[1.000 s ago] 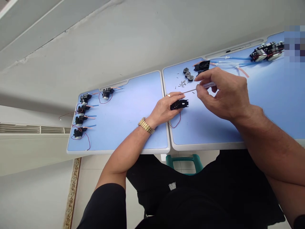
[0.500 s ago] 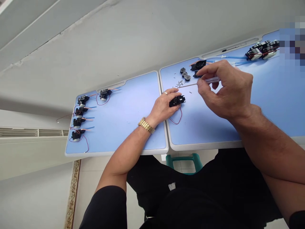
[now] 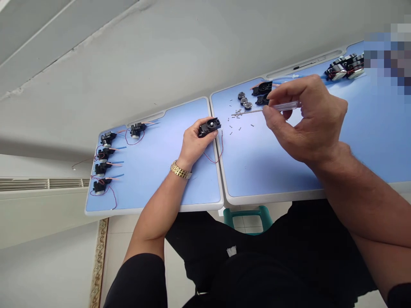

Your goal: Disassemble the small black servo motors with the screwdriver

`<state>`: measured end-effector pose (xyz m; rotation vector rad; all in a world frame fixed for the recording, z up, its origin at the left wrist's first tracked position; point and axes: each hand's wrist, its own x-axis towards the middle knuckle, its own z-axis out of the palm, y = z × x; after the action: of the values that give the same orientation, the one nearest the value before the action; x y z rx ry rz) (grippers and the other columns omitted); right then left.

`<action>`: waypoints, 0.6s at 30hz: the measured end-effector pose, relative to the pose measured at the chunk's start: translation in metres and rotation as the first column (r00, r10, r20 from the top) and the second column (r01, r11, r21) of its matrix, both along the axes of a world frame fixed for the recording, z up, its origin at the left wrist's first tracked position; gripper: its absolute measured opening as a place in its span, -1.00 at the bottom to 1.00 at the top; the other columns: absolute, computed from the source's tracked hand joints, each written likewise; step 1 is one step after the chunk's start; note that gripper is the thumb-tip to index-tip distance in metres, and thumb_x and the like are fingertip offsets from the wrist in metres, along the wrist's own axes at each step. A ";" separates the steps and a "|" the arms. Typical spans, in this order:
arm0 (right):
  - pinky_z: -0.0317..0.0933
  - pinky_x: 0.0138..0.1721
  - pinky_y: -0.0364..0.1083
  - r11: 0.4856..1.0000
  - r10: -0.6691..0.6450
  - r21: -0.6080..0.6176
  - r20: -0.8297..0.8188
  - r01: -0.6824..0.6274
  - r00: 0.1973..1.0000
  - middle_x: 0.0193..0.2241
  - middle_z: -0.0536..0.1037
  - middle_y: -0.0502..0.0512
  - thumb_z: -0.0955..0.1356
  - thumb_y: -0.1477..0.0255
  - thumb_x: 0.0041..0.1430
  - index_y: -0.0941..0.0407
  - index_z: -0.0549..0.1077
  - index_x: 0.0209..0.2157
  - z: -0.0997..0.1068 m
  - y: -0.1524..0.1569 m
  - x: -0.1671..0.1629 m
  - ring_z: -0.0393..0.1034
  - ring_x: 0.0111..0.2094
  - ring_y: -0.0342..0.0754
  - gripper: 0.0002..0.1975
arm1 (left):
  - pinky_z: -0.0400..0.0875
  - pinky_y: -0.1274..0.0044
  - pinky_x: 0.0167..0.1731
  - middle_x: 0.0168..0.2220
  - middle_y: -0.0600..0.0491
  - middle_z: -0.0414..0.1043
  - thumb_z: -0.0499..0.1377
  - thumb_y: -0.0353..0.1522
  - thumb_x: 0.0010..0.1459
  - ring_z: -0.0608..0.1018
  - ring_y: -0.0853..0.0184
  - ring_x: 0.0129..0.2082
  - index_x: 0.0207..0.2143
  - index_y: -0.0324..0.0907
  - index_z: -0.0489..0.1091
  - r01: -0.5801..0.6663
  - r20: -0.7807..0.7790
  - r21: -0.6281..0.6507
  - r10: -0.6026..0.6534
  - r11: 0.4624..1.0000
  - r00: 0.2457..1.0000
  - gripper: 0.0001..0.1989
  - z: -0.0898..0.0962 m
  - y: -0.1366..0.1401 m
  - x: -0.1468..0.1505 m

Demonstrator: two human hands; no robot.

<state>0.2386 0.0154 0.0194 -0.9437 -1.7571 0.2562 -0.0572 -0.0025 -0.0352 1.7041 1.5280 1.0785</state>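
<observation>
My left hand (image 3: 195,139) is closed around a small black motor housing (image 3: 210,126) with a white round part in its top, near the gap between two tables. A thin dark red wire (image 3: 221,149) trails from this housing. In my right hand (image 3: 310,115) I pinch the clear handle of a screwdriver (image 3: 284,107). Its thin shaft points left, with the tip over a scatter of small screws (image 3: 237,114). Just behind the screws lie several round metallic wheels (image 3: 244,101). Two black housings (image 3: 261,89) sit beyond my right fingertips, one partly covered by them.
Several black motor units (image 3: 104,155) with wires line the left table's (image 3: 160,171) left side. On the right table (image 3: 263,171), a cluster of wheeled units (image 3: 342,68) stands at the far right, near a black pen (image 3: 303,66). A green stool (image 3: 246,211) is below.
My left hand has moved left with the black housing and turned it so its white round part shows, uncovering more screws. My right hand still holds the screwdriver at almost the same place.
</observation>
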 end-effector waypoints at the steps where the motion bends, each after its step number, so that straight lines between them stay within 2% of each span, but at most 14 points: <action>1: 0.61 -0.22 0.19 0.999 0.006 0.036 -0.015 -0.006 1.000 -0.14 0.78 0.02 0.49 0.22 0.50 -0.16 0.63 0.00 0.001 -0.001 0.000 0.71 -0.28 0.14 -0.89 | 0.67 0.39 0.05 0.08 0.00 0.76 0.43 -0.29 0.32 0.73 0.22 -0.02 0.22 -0.08 0.60 0.005 0.004 -0.013 -0.005 1.000 1.000 -0.57 0.000 0.001 -0.002; 3: 0.58 -0.29 0.15 0.996 0.032 0.087 -0.019 -0.030 0.999 -0.19 0.78 0.00 0.49 0.22 0.52 -0.13 0.61 -0.08 0.003 -0.001 -0.001 0.66 -0.36 0.08 -0.94 | 0.65 0.45 -0.03 0.04 0.00 0.75 0.44 -0.27 0.30 0.72 0.26 -0.08 0.17 -0.10 0.59 0.044 0.013 -0.039 -0.044 0.998 0.999 -0.59 0.001 0.001 -0.002; 7: 0.56 -0.36 0.07 0.991 0.097 0.092 0.042 -0.101 0.994 -0.31 0.75 -0.02 0.49 0.08 0.54 -0.10 0.58 -0.18 0.002 -0.001 0.000 0.67 -0.39 0.05 -0.77 | 0.59 0.48 -0.18 -0.13 0.04 0.71 0.52 -0.21 0.27 0.66 0.31 -0.22 0.06 -0.11 0.61 0.178 0.017 -0.080 -0.177 0.981 0.984 -0.63 0.006 -0.005 0.004; 10: 0.56 -0.35 0.01 0.985 0.163 0.049 0.050 -0.165 0.985 -0.30 0.74 -0.04 0.45 0.05 0.58 -0.10 0.58 -0.19 -0.001 -0.002 0.000 0.70 -0.36 0.03 -0.73 | 0.62 0.41 -0.04 -0.04 0.01 0.74 0.54 -0.19 0.28 0.70 0.25 -0.11 0.07 -0.08 0.66 0.250 0.013 -0.048 -0.249 0.967 0.968 -0.63 0.009 -0.008 0.009; 12: 0.56 -0.34 0.00 0.976 0.211 0.035 0.051 -0.213 0.976 -0.30 0.74 -0.06 0.44 0.10 0.60 -0.11 0.58 -0.18 -0.002 -0.002 0.000 0.71 -0.35 0.02 -0.76 | 0.62 0.36 0.06 0.00 0.00 0.75 0.53 -0.22 0.30 0.71 0.23 -0.03 0.09 -0.06 0.69 0.276 0.003 -0.013 -0.276 0.961 0.961 -0.65 0.010 -0.009 0.011; 18: 0.53 -0.40 0.02 0.961 0.267 0.055 0.083 -0.271 0.960 -0.31 0.76 -0.12 0.49 0.22 0.54 -0.16 0.62 -0.17 -0.004 -0.002 0.000 0.68 -0.42 0.00 -0.89 | 0.64 0.30 0.13 0.00 0.01 0.76 0.55 -0.24 0.31 0.73 0.21 -0.01 0.13 0.00 0.71 0.308 -0.062 0.030 -0.306 0.951 0.950 -0.63 0.004 -0.011 0.015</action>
<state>0.2387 0.0137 0.0156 -0.6726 -1.9520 0.3390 -0.0421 -0.0138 -0.0307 1.9374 1.2263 0.9080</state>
